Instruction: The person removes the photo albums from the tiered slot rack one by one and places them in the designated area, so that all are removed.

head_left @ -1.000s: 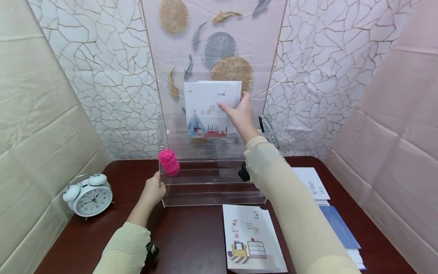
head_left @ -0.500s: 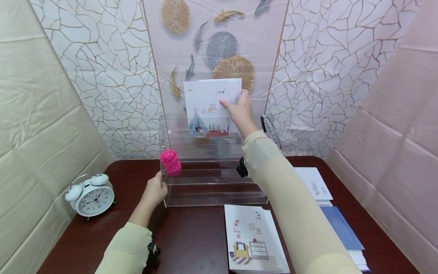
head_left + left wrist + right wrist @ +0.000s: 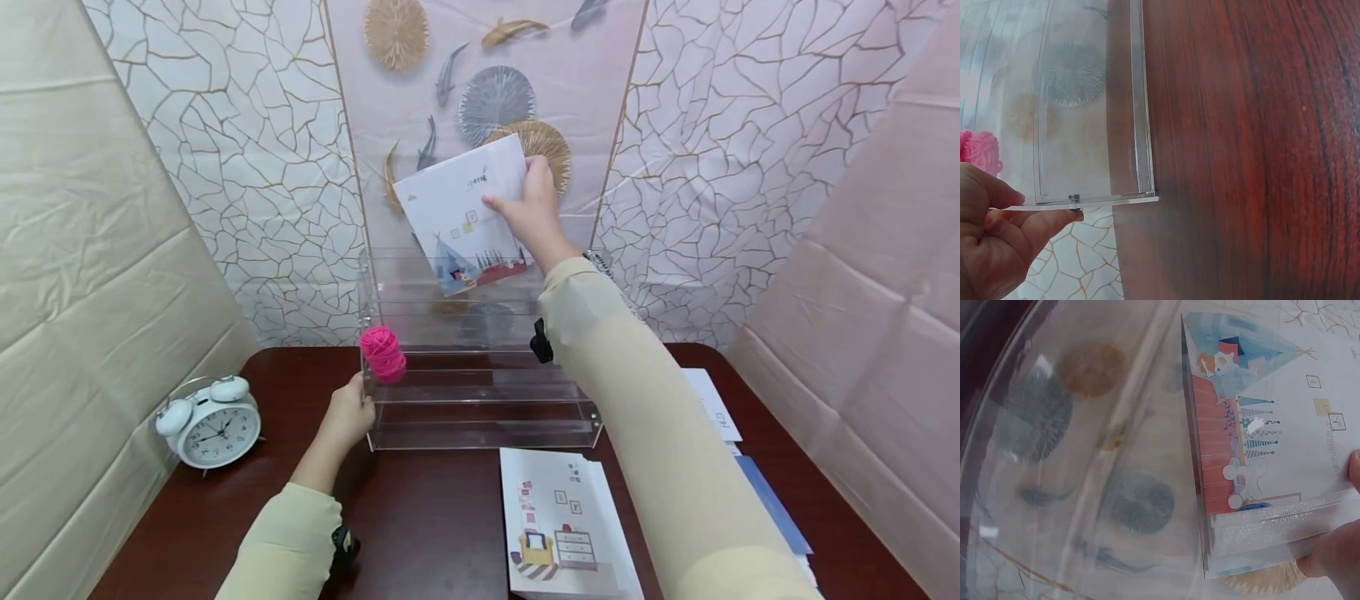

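Note:
My right hand (image 3: 536,212) grips a white picture book (image 3: 461,208) by its right edge, thumb on the cover. The book is tilted, with its lower part at the top tier of a clear acrylic rack (image 3: 480,435). In the right wrist view the book's cover (image 3: 1285,475) shows a blue tent and a red floor. My left hand (image 3: 348,417) pinches the rack's left side panel. The left wrist view has the thumb and fingers (image 3: 1004,244) on either side of that panel. A pink ball of yarn (image 3: 382,353) sits at the rack's left side, just above this hand.
A white alarm clock (image 3: 217,429) stands on the dark wooden table (image 3: 427,525) at left. Another picture book (image 3: 562,525) lies in front of the rack. A white book (image 3: 712,400) and a blue book (image 3: 776,508) lie at right, partly behind my sleeve. A silver chain (image 3: 598,262) hangs at the rack's right side.
My right hand has risen, and the book has gone from nearly upright to tilted, its right side higher. My left hand keeps its grip on the rack. The whole view has shifted slightly.

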The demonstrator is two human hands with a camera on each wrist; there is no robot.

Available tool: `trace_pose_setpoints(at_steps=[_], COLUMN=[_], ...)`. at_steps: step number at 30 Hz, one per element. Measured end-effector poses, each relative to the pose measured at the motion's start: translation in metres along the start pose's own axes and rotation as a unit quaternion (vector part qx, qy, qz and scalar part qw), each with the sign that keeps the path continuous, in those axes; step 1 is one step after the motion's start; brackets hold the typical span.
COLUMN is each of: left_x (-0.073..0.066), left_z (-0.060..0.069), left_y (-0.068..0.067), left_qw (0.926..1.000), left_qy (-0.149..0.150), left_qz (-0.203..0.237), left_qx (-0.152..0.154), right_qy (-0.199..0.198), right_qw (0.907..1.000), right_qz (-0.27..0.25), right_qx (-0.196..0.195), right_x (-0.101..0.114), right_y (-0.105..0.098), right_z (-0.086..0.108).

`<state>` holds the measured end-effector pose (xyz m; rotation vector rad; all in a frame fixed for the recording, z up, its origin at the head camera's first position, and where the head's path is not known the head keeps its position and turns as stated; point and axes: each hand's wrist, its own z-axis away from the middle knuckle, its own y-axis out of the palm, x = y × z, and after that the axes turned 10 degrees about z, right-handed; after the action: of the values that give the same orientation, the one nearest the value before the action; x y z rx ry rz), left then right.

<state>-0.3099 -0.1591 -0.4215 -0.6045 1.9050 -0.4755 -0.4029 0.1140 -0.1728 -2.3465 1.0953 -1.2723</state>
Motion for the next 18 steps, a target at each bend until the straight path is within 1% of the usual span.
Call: trace_pose_setpoints(at_steps=[3, 6, 10, 14, 18], left_x=[-0.001, -0.001, -0.001, 0.0, 0.002], left_z=[0.0, -0.001, -0.002, -0.003, -0.002], left_y=[0.0, -0.002, -0.002, -0.002, -0.001], left_qw=[1.0, 1.0, 0.9997, 0.9995, 0.9996], left_qy=[0.0, -0.007, -0.021, -0.029, -0.024], left_qz=[-0.001, -0.003, -0.002, 0.004, 0.007], left_qx=[-0.002, 0.004, 0.013, 0.012, 0.011], right_qy=[-0.015, -0.029, -0.032, -0.024, -0.01], right_qw=[0.9997, 0.9991, 0.9992, 0.9996, 0.9976], right_qz=[0.02, 0.03, 0.024, -0.013, -0.067], right_qx=[0.005, 0.005, -0.003, -0.01, -0.014], right_x=[0.005, 0.008, 0.012, 0.012, 0.011], right_y=[-0.003, -0.007, -0.011, -0.013, -0.014], right_z=[-0.004, -0.007, -0.01, -0.013, -0.014])
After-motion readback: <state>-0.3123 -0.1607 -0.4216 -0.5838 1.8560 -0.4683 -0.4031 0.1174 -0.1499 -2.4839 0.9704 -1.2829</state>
